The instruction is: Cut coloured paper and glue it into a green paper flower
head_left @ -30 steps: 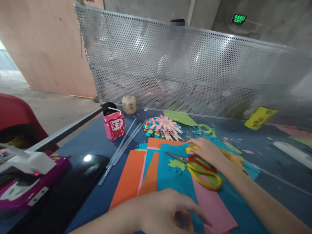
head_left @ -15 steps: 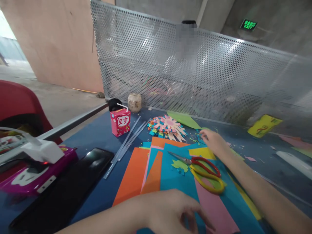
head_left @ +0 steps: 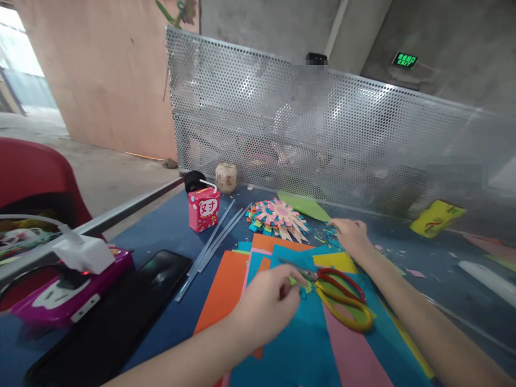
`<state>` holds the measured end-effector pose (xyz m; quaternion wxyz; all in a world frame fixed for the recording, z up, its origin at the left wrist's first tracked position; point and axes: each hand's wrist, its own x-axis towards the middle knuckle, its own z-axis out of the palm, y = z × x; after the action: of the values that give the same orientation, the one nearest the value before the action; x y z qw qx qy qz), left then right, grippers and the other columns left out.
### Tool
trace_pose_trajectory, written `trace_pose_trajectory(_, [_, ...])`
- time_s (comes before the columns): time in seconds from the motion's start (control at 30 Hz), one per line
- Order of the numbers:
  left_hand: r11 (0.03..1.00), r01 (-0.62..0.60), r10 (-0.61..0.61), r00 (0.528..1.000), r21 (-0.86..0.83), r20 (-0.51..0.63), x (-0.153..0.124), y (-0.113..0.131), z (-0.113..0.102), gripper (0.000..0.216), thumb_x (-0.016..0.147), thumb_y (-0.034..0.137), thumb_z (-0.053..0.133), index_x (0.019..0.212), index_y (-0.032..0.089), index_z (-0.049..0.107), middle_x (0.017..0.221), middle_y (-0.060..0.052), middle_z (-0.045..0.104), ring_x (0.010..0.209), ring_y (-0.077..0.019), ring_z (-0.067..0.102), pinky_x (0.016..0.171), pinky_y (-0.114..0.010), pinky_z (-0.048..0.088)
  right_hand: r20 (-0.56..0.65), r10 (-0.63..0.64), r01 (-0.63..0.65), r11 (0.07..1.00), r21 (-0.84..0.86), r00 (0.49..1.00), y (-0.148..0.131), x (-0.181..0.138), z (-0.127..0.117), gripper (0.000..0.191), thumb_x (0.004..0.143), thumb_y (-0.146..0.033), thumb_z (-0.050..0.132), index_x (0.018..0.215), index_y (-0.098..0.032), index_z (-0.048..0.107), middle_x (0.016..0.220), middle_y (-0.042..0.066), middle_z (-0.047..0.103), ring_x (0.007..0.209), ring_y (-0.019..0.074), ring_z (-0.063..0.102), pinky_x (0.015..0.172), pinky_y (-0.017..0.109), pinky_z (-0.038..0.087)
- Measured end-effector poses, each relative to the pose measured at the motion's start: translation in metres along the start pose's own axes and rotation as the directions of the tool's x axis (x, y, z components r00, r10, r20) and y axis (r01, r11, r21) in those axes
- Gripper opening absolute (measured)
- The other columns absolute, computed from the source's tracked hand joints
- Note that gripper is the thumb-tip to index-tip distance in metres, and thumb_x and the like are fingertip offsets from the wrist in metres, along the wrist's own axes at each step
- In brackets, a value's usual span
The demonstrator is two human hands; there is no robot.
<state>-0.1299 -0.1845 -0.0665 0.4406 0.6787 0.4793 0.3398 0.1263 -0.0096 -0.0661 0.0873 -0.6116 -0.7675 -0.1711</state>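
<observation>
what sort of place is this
Probably a shared craft workspace, perhaps a workshop or classroom: scissors lie on coloured paper, a perforated metal divider stands across the table, and a lit exit sign shows beyond.

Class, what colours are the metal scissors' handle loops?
One red loop, one yellow loop; best in the head view.

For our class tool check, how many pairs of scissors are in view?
1: the red-and-yellow scissors lie on the coloured paper, beside the left hand. Others could be hidden underneath.
</observation>
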Motion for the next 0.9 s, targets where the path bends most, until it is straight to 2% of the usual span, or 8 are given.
trace_pose_trajectory(0.1, [0.97,-0.076,0.116,0.98,0.232,-0.164,0.007,-0.002,-0.004,0.024,0.08,0.018,0.041,0.099,0.02,0.056,0.062,0.002,0.055,0.059,-0.016,0.057,0.053,-0.025,0.042,-0.011,-0.039,0.039,0.999,0.005,0.999,-0.001,-0.007,0.003,0.025,0.089,-0.03,0.055,0.11,-0.017,0.057,0.114,0.007,0.058,0.101,0.0222,0.057,0.086,0.046,0.047])
trace_pose_trajectory(0.2, [0.877,-0.224,0.299,0.947,0.426,-0.119,0.01,-0.006,-0.002,0.027,0.077,0.013,0.047,0.102,0.021,0.055,0.081,-0.002,0.065,0.084,-0.0213,0.059,0.076,-0.036,0.044,0.018,-0.082,0.082,0.996,0.033,0.996,0.001,-0.013,0.003,0.024,0.089,-0.029,0.055,0.109,-0.016,0.057,0.112,0.007,0.059,0.098,0.0212,0.058,0.085,0.045,0.048])
trace_pose_trajectory(0.27, [0.831,-0.284,0.358,0.931,0.478,-0.068,0.012,-0.01,0.0,0.03,0.076,0.011,0.049,0.104,0.022,0.054,0.089,-0.003,0.065,0.093,-0.0227,0.057,0.085,-0.041,0.04,0.049,-0.135,0.132,0.989,0.067,0.99,0.003,-0.017,0.001,0.024,0.089,-0.029,0.055,0.109,-0.017,0.057,0.113,0.007,0.059,0.1,0.0216,0.058,0.086,0.045,0.047])
trace_pose_trajectory(0.5, [0.833,-0.224,0.255,0.967,0.506,0.009,0.014,-0.016,0.0,0.042,0.075,0.013,0.058,0.114,0.024,0.051,0.097,-0.001,0.067,0.099,-0.0246,0.055,0.09,-0.046,0.036,0.19,-0.321,0.271,0.93,0.249,0.928,-0.005,-0.041,-0.018,0.023,0.089,-0.026,0.054,0.11,-0.018,0.057,0.108,0.005,0.062,0.101,0.0216,0.058,0.092,0.049,0.042])
trace_pose_trajectory(0.63, [0.8,-0.239,0.242,0.968,0.55,0.069,0.015,-0.014,-0.001,0.046,0.077,0.013,0.058,0.12,0.025,0.048,0.102,-0.001,0.068,0.103,-0.026,0.055,0.091,-0.047,0.035,0.231,-0.356,0.266,0.9,0.345,0.905,-0.01,-0.05,-0.028,0.034,0.082,-0.009,0.054,0.114,-0.02,0.055,0.115,0.007,0.059,0.106,0.0238,0.054,0.096,0.05,0.035])
trace_pose_trajectory(0.7, [0.767,-0.262,0.248,0.963,0.585,0.105,0.016,-0.014,-0.001,0.046,0.079,0.014,0.056,0.123,0.024,0.046,0.106,-0.002,0.068,0.107,-0.0262,0.054,0.095,-0.049,0.034,0.241,-0.354,0.24,0.884,0.402,0.904,-0.009,-0.051,-0.031,0.041,0.079,-0.005,0.051,0.118,-0.021,0.053,0.117,0.008,0.058,0.105,0.022,0.054,0.093,0.041,0.039])
trace_pose_trajectory(0.77, [0.723,-0.298,0.256,0.954,0.623,0.158,0.016,-0.014,-0.001,0.046,0.082,0.014,0.054,0.126,0.022,0.043,0.11,-0.004,0.067,0.109,-0.0254,0.054,0.097,-0.049,0.033,0.274,-0.358,0.205,0.864,0.46,0.893,-0.008,-0.05,-0.031,0.04,0.08,-0.006,0.048,0.118,-0.019,0.052,0.106,0.007,0.061,0.094,0.0184,0.058,0.082,0.032,0.044])
trace_pose_trajectory(0.9, [0.571,-0.378,0.316,0.921,0.729,0.23,0.019,-0.015,0.001,0.044,0.086,0.012,0.047,0.129,0.021,0.042,0.107,-0.008,0.068,0.103,-0.0247,0.059,0.092,-0.048,0.04,0.332,-0.379,0.169,0.838,0.519,0.864,-0.008,-0.051,-0.026,0.026,0.083,-0.011,0.05,0.108,-0.017,0.057,0.091,0.004,0.062,0.081,0.0169,0.058,0.074,0.032,0.047])
